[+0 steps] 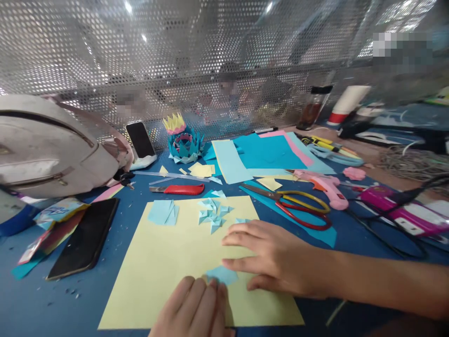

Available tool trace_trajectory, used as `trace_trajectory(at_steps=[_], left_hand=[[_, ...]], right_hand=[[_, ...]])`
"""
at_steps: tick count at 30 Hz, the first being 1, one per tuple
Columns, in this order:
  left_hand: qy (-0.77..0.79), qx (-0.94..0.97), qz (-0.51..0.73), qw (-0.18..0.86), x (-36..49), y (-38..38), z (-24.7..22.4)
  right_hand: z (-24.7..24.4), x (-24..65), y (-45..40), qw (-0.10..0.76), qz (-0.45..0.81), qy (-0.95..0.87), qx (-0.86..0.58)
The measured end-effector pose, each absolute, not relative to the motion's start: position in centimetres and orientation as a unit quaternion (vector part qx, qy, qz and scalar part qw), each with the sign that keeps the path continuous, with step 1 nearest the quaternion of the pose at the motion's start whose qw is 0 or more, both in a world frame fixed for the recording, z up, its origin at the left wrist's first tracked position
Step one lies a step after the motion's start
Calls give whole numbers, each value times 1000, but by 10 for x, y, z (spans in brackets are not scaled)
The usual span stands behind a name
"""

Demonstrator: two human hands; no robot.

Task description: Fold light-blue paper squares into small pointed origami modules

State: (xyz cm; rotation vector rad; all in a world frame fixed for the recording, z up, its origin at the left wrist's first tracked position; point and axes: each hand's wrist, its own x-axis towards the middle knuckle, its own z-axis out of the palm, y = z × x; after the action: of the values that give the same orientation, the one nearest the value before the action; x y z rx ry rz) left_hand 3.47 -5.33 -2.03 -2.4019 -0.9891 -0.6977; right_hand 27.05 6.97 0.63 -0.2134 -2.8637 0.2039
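On a pale yellow sheet point(175, 262) lies a small piece of light blue paper point(224, 275). My left hand point(196, 306) has its fingers curled and pressed together at the paper's near edge. Stretched and apart, the fingers of my right hand point(277, 255) rest on the sheet, one fingertip touching the paper's far right edge. Several folded light blue pieces point(213, 215) lie loosely grouped farther up the sheet. A stack of light blue paper squares point(163, 213) sits at its upper left, and another blue piece point(242, 220) is partly hidden behind my right hand.
Beyond the sheet lie a red utility knife point(184, 189), scissors point(298, 206) and a pink glue gun point(329, 189). Coloured paper sheets point(270, 152) and a blue paper flower point(185, 145) are behind. A phone point(84, 238) and a backpack point(45, 145) stand left; cables point(386, 236) run right.
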Motion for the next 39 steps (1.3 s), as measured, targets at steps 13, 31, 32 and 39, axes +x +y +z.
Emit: trace_trajectory(at_steps=[13,31,32,39], left_hand=[[-503,-813,-253,-147,23,-28,-6],[-551,-751,-326,-163,23,-15,-3],[-548,-754,-324,-161,24,-14,-1],[-481,-804,-318,-147,19,-10,0]], right_hand=[[15,234,71,154,-12,-986,-62],[15,231,72,132,243,-937,-212],[12,231,73,136,228,-943,-201],[3,240,86,197,183,-961,-62]])
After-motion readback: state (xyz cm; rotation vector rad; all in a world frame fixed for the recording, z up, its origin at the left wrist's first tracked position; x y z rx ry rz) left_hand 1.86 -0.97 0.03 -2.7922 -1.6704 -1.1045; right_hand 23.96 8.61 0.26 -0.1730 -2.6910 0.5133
